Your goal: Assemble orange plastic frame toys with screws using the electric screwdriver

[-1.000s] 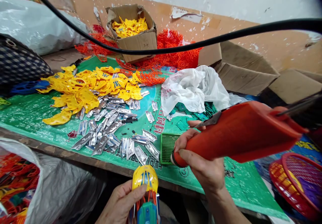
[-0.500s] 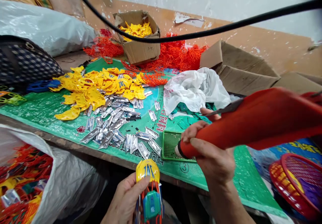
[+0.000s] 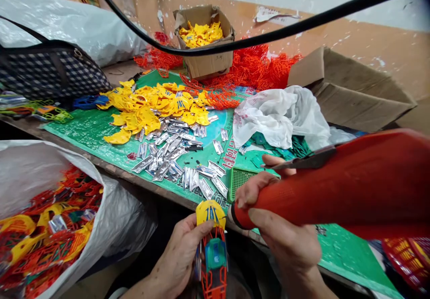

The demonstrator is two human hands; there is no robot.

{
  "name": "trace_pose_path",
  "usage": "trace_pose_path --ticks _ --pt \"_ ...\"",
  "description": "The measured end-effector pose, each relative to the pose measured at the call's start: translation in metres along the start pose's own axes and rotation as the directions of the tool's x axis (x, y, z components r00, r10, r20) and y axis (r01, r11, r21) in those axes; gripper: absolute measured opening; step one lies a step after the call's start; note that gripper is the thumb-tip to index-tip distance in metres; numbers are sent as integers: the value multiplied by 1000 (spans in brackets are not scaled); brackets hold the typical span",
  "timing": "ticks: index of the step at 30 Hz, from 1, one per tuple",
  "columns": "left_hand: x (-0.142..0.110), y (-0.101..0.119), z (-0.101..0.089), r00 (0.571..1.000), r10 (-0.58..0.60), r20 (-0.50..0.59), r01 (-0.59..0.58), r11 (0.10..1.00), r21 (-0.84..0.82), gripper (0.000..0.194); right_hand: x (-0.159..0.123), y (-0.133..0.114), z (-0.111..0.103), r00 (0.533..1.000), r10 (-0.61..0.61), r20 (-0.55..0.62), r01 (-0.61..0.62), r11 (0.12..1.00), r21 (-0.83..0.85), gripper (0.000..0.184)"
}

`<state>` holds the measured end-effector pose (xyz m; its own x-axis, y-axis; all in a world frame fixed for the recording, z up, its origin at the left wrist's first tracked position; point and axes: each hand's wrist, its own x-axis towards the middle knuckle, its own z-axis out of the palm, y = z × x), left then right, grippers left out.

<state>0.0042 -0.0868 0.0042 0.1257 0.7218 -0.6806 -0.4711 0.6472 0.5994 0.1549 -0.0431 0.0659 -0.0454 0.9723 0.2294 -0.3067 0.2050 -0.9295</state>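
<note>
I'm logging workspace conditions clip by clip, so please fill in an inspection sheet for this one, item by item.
Surface: green printed cover, with small dark bits near the metal pieces.
Job's things: yellow-fronted assembly; red tool.
Clutter: metal pieces and yellow shells in loose piles; green basket; crumpled white plastic bag.
Hands: left hand holds the yellow-fronted assembly; right hand grips the red tool.
Cables: black cable sags across the upper view, both ends out of frame.
Surroundings: flaking wall; cardboard box containing yellow parts; open sack of mixed parts; checked bag.
</note>
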Motion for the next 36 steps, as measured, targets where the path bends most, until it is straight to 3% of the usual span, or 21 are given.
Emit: trace_pose_path --ticks 10,20,26,36 --pt "0 -2 1 999 -9 48 12 998 -64 36 -1 -5 9 1000 -12 8 13 988 -155 55" --pt "-1 0 2 999 -13 42 15 999 -45 34 -2 -4 9 1000 -10 -1 10 986 -167 54" --pt "0 1 2 999 6 34 -5 1000 -31 34 -5 4 6 1000 1 21 0 997 -79 51" --pt "-1 3 3 999 3 52 0 998 -64 38 -4 5 3 999 36 38 -33 996 -83 34"
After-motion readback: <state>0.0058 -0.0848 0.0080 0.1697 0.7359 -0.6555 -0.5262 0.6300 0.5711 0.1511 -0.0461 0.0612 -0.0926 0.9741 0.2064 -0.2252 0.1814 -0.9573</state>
